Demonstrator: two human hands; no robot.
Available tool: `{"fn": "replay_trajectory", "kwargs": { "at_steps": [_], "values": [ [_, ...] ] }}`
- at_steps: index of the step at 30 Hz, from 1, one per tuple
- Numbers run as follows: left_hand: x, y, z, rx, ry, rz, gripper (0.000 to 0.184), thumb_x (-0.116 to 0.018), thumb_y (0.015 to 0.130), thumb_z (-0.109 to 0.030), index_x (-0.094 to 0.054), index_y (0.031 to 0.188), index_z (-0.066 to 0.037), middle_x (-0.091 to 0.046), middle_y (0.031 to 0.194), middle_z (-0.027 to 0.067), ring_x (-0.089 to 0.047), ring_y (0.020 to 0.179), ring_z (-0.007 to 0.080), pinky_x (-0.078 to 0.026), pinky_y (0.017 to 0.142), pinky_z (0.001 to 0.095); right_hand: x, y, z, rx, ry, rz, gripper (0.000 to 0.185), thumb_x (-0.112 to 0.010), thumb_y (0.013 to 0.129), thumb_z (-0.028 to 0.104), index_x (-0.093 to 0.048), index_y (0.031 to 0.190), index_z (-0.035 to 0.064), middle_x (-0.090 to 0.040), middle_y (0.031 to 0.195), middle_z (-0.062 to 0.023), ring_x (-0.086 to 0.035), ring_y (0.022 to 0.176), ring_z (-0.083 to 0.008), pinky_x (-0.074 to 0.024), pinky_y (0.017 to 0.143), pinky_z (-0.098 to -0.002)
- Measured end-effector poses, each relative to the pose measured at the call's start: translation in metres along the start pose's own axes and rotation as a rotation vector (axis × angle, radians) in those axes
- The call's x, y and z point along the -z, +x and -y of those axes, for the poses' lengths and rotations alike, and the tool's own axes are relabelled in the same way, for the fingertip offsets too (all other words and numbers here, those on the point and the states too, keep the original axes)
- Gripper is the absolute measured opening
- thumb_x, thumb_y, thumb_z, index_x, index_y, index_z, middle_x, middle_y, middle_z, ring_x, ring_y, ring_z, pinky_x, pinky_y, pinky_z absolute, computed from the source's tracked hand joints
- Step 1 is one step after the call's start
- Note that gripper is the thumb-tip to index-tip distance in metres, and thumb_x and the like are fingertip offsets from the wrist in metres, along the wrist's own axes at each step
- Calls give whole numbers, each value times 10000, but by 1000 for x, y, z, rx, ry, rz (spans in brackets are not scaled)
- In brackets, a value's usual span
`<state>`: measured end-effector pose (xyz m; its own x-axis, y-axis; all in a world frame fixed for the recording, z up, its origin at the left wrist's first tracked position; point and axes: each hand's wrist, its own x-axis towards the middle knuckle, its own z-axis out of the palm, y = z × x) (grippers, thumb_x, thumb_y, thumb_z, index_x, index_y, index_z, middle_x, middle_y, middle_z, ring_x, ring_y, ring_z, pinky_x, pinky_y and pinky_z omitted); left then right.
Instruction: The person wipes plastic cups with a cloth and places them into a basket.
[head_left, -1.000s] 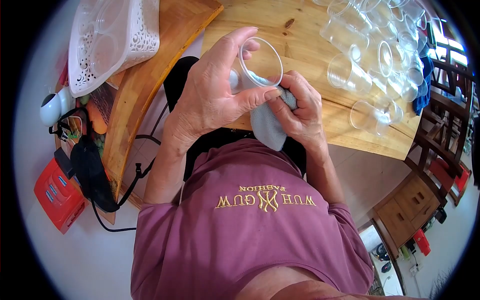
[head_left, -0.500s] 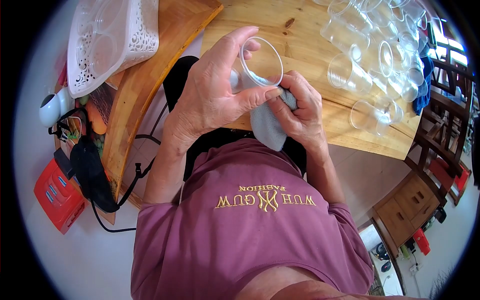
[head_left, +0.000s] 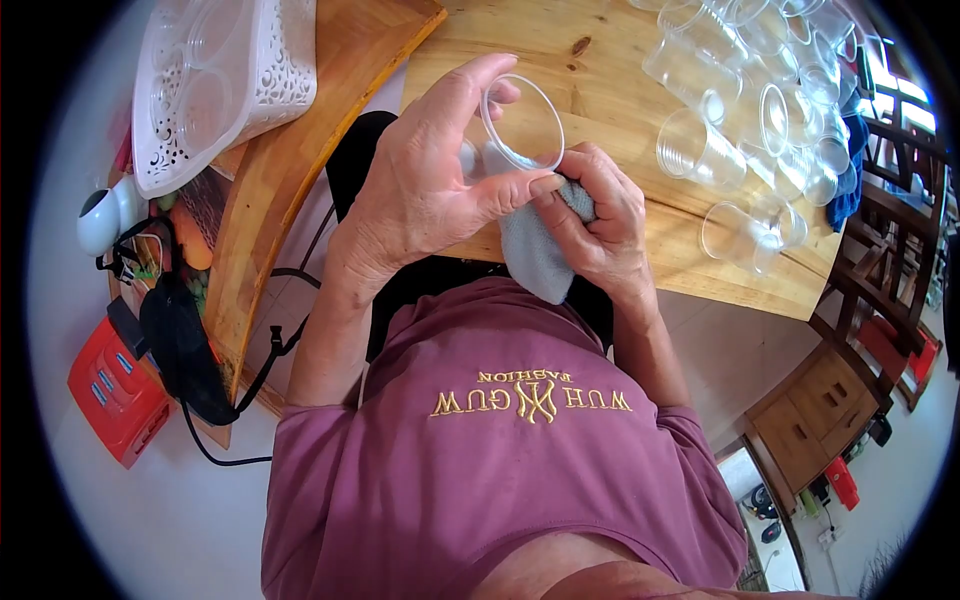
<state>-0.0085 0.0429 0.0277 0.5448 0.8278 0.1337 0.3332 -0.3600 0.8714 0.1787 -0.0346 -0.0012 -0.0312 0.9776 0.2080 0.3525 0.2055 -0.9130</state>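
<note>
A clear plastic cup (head_left: 524,150) is tilted with its round mouth toward me, above the table's near edge. My left hand (head_left: 430,170) is curved around the cup's side, thumb along the lower rim. At the rim's right side, my right hand (head_left: 600,215) pinches a grey cloth (head_left: 538,255) between thumb and fingers. Part of the cloth hangs below toward my shirt, and a light patch of it shows at the cup's lower inside. The right fingers behind the cloth are partly hidden.
Many clear plastic cups (head_left: 700,150) lie piled on the wooden table (head_left: 580,90) at right, beside a dark blue cloth (head_left: 850,170). A white openwork basket (head_left: 285,60) holding clear cups stands at upper left. Below it are a black bag (head_left: 185,340) and red box (head_left: 118,390).
Almost nothing differs. The cup's rim has shifted very slightly in my left hand, while both hands keep their places.
</note>
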Motion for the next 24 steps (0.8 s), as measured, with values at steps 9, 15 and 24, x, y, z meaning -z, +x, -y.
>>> {"fn": "replay_trajectory", "kwargs": {
  "at_steps": [9, 15, 24],
  "values": [
    [1, -2, 7, -13, 3, -11, 807, -849, 767, -352, -458, 1398, -35, -625, 1183, 99, -612, 1072, 208, -501, 933, 332, -1, 0, 0, -19, 3, -1, 186, -704, 850, 47, -643, 1016, -11, -581, 813, -125, -595, 689, -250, -479, 610, -341],
    [2, -1, 8, -5, 3, -11, 815, -852, 763, -355, -457, 1399, -34, -622, 1177, 101, -611, 1074, 206, -496, 939, 329, 0, 0, 1, -23, -12, 12, 186, -701, 852, 48, -643, 1018, -12, -590, 825, -126, -607, 709, -254, -483, 621, -343],
    [0, 1, 8, -18, 30, -39, 802, -861, 735, -361, -488, 1364, -35, -642, 1130, 116, -630, 1010, 234, -522, 874, 343, 0, 0, 3, -44, -14, 6, 178, -711, 843, 56, -634, 988, -14, -607, 831, -113, -586, 706, -218, -461, 632, -313]
  ]
}}
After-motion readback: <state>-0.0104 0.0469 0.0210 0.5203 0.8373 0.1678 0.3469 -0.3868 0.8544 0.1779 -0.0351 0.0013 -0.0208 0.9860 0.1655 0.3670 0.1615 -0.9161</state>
